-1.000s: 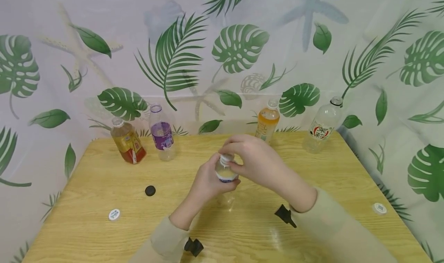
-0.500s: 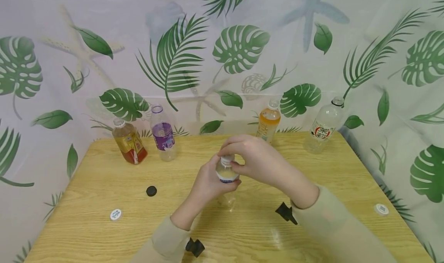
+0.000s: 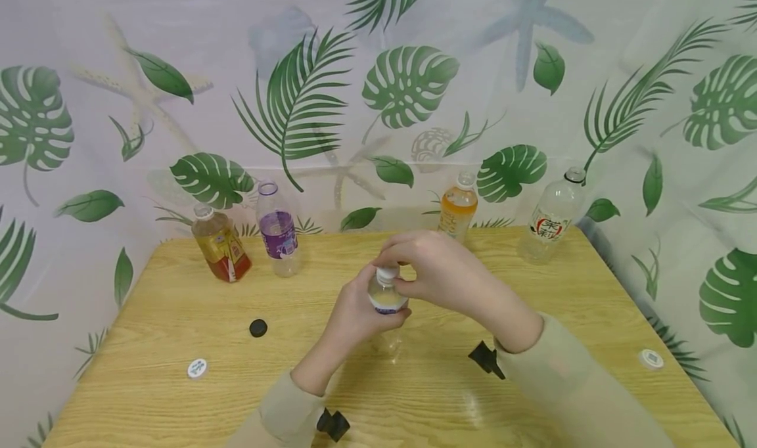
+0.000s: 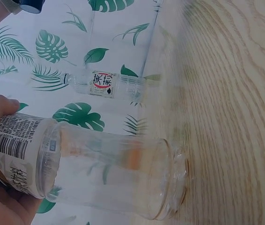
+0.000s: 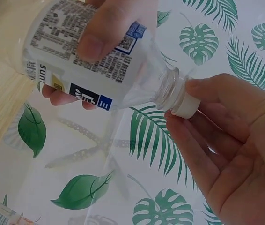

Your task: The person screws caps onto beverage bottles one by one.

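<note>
A clear plastic bottle (image 3: pixel 386 298) with a white label stands over the middle of the table, my left hand (image 3: pixel 353 311) gripping it round the label. In the left wrist view the clear lower part of the bottle (image 4: pixel 104 168) shows below that hand, its base at the wood. My right hand (image 3: pixel 440 270) pinches the white bottle cap (image 5: pixel 187 105) between thumb and fingers. The cap sits at the bottle's mouth; how tightly cannot be told.
Behind stand a bottle with a yellow and red label (image 3: pixel 221 247), a purple-labelled bottle (image 3: pixel 279 234), an orange-topped bottle (image 3: pixel 458 208) and a clear bottle (image 3: pixel 550 218). A black cap (image 3: pixel 257 328) and white caps (image 3: pixel 197 368) lie on the wooden table (image 3: pixel 148 408).
Both hands keep their hold on the bottle and its cap, with hardly any visible movement. The head view has shifted very slightly.
</note>
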Tool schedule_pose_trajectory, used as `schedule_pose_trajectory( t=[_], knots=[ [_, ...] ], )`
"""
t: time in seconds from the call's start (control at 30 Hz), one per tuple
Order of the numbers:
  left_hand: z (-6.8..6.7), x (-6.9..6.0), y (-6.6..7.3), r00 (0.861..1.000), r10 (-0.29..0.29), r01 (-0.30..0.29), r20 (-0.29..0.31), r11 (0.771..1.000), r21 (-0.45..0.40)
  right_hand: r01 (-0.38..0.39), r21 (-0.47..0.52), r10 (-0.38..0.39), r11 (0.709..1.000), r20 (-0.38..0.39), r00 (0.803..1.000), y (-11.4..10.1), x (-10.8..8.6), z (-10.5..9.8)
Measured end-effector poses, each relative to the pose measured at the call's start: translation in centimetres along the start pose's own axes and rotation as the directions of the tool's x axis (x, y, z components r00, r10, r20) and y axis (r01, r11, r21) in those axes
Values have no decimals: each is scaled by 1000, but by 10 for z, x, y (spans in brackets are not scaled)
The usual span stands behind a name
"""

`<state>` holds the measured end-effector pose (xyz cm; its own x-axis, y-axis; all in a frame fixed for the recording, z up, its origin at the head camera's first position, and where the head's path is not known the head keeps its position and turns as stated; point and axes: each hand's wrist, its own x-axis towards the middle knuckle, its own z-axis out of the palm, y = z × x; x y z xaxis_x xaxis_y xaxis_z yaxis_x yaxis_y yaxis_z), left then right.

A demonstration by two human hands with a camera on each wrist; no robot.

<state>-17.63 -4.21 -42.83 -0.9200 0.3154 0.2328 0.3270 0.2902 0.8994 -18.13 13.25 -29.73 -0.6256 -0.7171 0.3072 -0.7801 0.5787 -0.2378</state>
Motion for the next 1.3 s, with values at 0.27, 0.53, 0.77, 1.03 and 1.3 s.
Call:
schedule_pose_trajectory(
  t=[0.27, 0.53, 0.77, 1.03, 1.3],
  knots=[
    [0, 0, 0, 1000, 1, -1, -6, 1000, 23, -84, -38, 84, 996, -2, 996, -1, 2, 2],
    [1, -1, 3, 1000, -15, 15, -21, 1000, 3, -125, -86, 122, 988, -36, 992, 1, 3, 7],
    [2, 0, 2, 999, -19, 20, -28, 1000, 15, -108, -111, 98, 988, -90, 991, 1, 0, 11],
    [1, -2, 2, 999, -31, 31, -29, 999, 7, -95, -72, 94, 993, -20, 995, 2, 0, 7],
    [3, -3, 3, 999, -25, 25, -32, 1000, 2, -90, -126, 86, 988, -34, 996, -3, 0, 6]
  ],
)
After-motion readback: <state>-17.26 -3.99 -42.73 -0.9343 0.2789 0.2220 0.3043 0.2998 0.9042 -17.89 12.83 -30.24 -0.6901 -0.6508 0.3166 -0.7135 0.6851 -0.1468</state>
